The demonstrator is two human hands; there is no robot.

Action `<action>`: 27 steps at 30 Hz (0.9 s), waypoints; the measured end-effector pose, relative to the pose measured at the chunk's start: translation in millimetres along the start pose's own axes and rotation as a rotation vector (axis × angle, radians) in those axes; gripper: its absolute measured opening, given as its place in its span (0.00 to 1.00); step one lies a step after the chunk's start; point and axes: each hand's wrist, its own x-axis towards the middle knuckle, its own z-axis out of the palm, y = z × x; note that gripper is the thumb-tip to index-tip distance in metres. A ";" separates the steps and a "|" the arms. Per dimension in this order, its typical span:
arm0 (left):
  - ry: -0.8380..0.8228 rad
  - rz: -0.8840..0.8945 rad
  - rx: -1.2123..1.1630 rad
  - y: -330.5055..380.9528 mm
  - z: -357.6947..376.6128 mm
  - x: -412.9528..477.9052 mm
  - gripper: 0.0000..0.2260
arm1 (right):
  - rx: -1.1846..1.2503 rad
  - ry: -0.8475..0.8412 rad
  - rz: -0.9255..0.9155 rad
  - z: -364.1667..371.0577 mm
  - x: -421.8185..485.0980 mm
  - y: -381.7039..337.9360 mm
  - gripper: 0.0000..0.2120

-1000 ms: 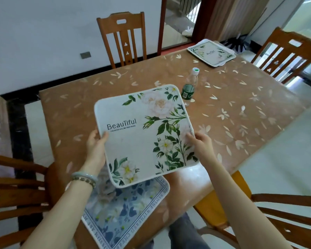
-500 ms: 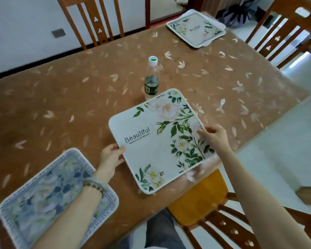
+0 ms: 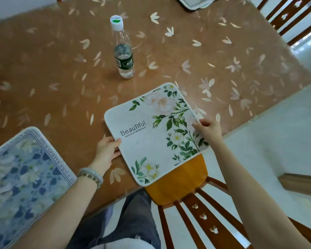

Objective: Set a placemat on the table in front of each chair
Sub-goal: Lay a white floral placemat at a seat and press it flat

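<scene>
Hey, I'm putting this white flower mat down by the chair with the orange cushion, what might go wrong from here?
1. The white mat hangs past the table edge over the orange cushion; let go now and it may tip or slide off.
2. It sits skewed to the edge, so it could end up crooked.
3. The bottle stands just beyond the mat's far corner; pushing the mat forward too quickly might knock it over.

both forearms bare, reaching forward from 6 o'clock. left hand (image 3: 107,149), at 9 o'clock of the placemat (image 3: 154,133), thumb on top of its edge, fingers beneath; bracelets (image 3: 91,177) on that wrist. right hand (image 3: 209,130), at 3 o'clock, pinches the opposite edge, fingers curled.
</scene>
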 end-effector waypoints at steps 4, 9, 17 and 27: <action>0.075 0.035 0.035 -6.3 4.3 2.0 0.06 | -0.080 -0.007 0.002 4.0 9.1 5.5 0.05; 0.122 0.179 0.167 -8.7 -3.6 7.5 0.02 | -0.175 -0.026 -0.054 7.8 19.3 4.8 0.06; 0.161 0.142 0.184 -13.5 -8.6 19.8 0.09 | -0.332 -0.049 -0.075 7.7 29.9 6.0 0.08; 0.317 0.251 0.451 -6.4 5.2 17.2 0.18 | -0.417 -0.042 -0.129 16.5 36.5 -19.5 0.30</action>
